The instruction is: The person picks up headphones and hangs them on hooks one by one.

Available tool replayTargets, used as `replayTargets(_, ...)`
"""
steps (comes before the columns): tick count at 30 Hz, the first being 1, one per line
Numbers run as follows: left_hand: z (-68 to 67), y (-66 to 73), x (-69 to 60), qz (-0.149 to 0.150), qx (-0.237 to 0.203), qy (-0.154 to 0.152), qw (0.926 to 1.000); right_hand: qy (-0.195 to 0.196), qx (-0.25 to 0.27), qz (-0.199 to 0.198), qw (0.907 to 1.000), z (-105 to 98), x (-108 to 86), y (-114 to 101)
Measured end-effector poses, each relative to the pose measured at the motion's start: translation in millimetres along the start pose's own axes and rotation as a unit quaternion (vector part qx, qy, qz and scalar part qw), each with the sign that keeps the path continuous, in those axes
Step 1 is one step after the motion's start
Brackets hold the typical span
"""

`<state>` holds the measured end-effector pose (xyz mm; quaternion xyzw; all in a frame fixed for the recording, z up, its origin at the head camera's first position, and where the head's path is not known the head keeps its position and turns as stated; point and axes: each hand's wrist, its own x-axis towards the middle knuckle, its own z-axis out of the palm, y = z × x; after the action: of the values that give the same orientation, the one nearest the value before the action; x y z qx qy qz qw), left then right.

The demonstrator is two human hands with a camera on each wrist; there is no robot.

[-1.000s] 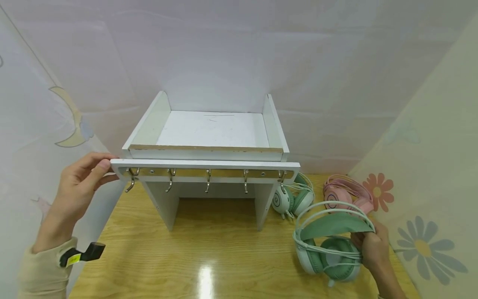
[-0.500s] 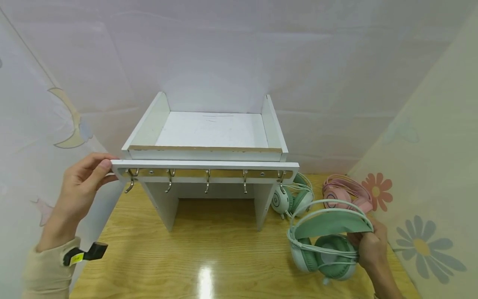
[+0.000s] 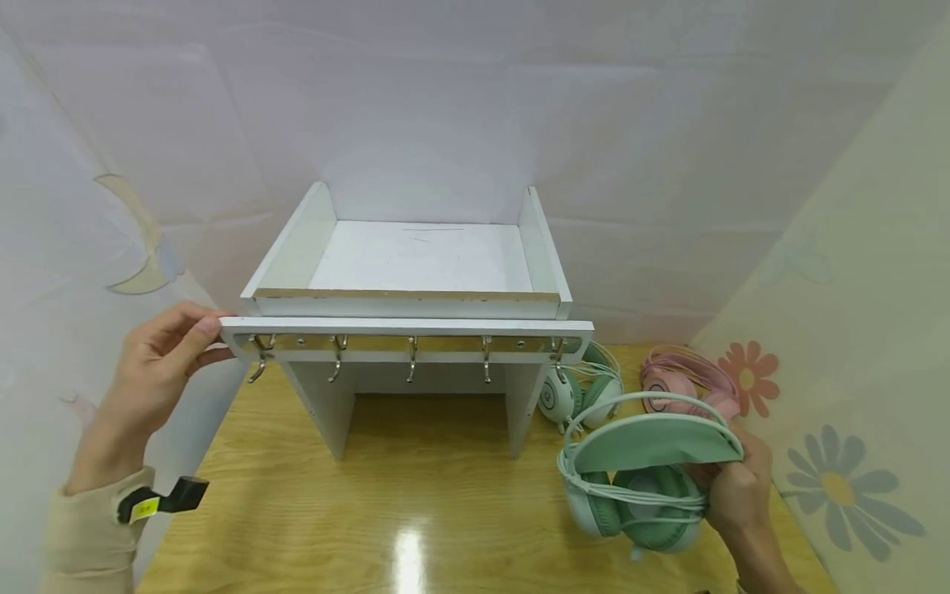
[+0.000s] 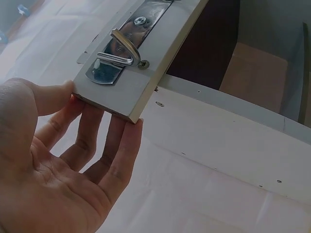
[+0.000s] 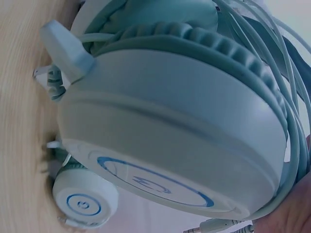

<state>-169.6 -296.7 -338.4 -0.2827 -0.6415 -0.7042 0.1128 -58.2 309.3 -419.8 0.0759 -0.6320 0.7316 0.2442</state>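
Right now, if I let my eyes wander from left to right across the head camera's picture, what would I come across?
Left hand → white shelf with metal hooks → green-and-white headphones being held → right hand → grey-blue flower printed on the backdrop.

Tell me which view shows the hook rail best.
The head view: it shows the hook rail end to end, with five hooks. The left wrist view shows only one end close up, in the left grip. The right wrist view shows none of it.
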Motion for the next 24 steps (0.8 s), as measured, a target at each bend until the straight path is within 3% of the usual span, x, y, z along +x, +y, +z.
replayTargets(2,-1.7,2.2,0.0,-0.013,0.011,0.000,0.9999,-0.020,0.040,-0.021,0.9988,3,0.9,1)
replayTargets(6,-3.8,0.7,1.2,-0.005,-0.022,-0.016,0.9996,-0.049,0.087,-0.041,0.9942,7,0.9,1)
replayTargets(9,-4.9,-2.6,2.2,0.010,-0.051,-0.029,0.9983,-0.041,0.084,-0.038,0.9949,12,0.1,-3)
replayTargets(12,-5.1,-2.8,1.7,0.006,-0.049,-0.026,0.9985,-0.042,0.085,-0.051,0.9942,19,-0.2,-6)
replayTargets(20,-3.6,0.0,1.9,-0.002,-0.050,-0.012,0.9987,-0.095,0.140,-0.110,0.9794,36,1.6,-8)
replayTargets(24,-3.1,0.4,1.3,-0.005,-0.051,-0.009,0.9986,-0.086,0.128,-0.114,0.9815,44,-0.9,-8)
